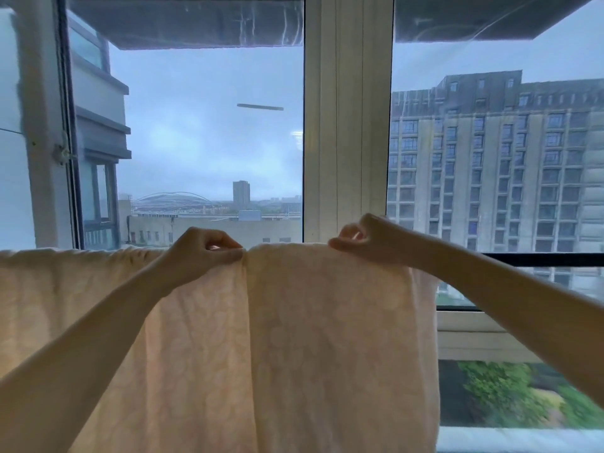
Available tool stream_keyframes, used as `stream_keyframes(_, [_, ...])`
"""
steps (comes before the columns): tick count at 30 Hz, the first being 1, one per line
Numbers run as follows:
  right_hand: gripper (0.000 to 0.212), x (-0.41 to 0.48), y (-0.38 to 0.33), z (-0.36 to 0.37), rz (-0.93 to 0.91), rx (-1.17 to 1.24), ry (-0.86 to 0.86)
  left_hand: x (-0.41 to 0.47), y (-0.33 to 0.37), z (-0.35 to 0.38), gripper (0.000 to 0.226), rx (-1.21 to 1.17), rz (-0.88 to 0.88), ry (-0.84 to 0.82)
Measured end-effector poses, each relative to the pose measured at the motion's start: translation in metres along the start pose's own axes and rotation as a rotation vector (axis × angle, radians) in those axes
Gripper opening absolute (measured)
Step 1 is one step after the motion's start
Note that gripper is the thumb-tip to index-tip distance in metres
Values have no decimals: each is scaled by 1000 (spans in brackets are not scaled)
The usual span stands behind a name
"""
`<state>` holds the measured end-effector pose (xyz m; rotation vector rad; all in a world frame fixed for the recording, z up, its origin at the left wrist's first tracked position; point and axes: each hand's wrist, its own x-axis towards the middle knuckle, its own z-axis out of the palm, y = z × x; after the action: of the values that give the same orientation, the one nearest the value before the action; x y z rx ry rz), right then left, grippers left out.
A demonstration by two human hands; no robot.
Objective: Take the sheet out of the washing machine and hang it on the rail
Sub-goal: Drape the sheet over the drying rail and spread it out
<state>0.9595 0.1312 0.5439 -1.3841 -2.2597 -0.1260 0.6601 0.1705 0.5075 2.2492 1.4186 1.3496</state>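
both hands, left hand [199,253] and right hand [362,240], pinch the top fold of the pale peach patterned cotton sheet [294,338]; hanging step, rail hidden; next, likely spreading the bunched fold sideways.

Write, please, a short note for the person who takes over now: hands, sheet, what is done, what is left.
Left hand: pinches the sheet at its top fold.
Right hand: pinches the same top edge, further right.
Sheet: draped before the window, hanging down; the rail beneath is hidden.
Done: sheet out and hung.
Left: probably spread the crease under the left hand, then let go.
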Motion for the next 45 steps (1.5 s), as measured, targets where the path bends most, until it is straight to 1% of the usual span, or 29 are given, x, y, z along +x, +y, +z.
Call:
stream_keyframes(1, [30, 2, -10, 5, -45, 29, -36, 0, 1, 1, 2, -11, 1, 32])
stream_keyframes(2, [27, 6, -16, 12, -84, 30, -32, 0, 0, 2, 2, -26, -1, 62])
stream_keyframes(4, [20, 13, -22, 24, -122, -3, 77, -1, -1, 2, 2, -47, -9, 101])
stream_keyframes(6, [10, 18, -23, 33, -140, 16, 206, -2, -4, 0, 5, -28, -6, 115])
stream_keyframes(9, [4, 20, -22, 39, -127, 21, 297, -3, -11, -4, 7, 13, -3, 134])
stream_keyframes(12, [5, 17, -9, 30, -24, -27, 326, -3, -18, -8, 9, 74, 5, 142])
stream_keyframes(17, [14, -11, 43, 0, 263, -164, 443, -3, -28, -16, 7, 112, -9, 180])
stream_keyframes(20, [12, -30, 56, -8, 362, -239, 415, -2, -28, -16, 11, 147, 6, 216])
stream_keyframes(21, [11, -33, 54, -9, 356, -251, 409, -2, -25, -15, 10, 161, 18, 216])
stream_keyframes(23, [7, -34, 44, -8, 278, -252, 403, -2, -18, -10, 7, 178, 46, 188])
stream_keyframes(24, [10, -33, 35, -7, 221, -244, 396, -2, -14, -8, 7, 183, 64, 164])
stream_keyframes(25, [17, -30, 24, -3, 162, -230, 377, -3, -11, -7, 9, 182, 81, 141])
stream_keyframes(27, [26, -22, 1, 7, 53, -184, 310, -3, -8, -6, 11, 160, 100, 120])
stream_keyframes(29, [28, -10, -23, 21, -38, -141, 248, -5, -7, -6, 11, 133, 102, 115])
stream_keyframes(32, [32, 15, -49, 44, -148, -118, 225, -8, -9, -6, 12, 108, 114, 114])
stream_keyframes(34, [31, 29, -61, 57, -193, -98, 227, -9, -10, -5, 7, 101, 115, 120])
stream_keyframes(35, [27, 34, -65, 62, -211, -86, 230, -10, -11, -5, 6, 99, 115, 124])
stream_keyframes(37, [18, 41, -69, 70, -222, -47, 270, -10, -13, -6, 7, 97, 117, 132])
stream_keyframes(39, [12, 43, -67, 73, -192, -6, 326, -11, -15, -6, 7, 101, 115, 140])
stream_keyframes(42, [13, 40, -54, 67, -107, -43, 368, -11, -18, -5, 5, 118, 119, 181])
stream_keyframes(45, [13, 29, -28, 49, 17, -122, 403, -9, -20, -4, 5, 165, 106, 218])
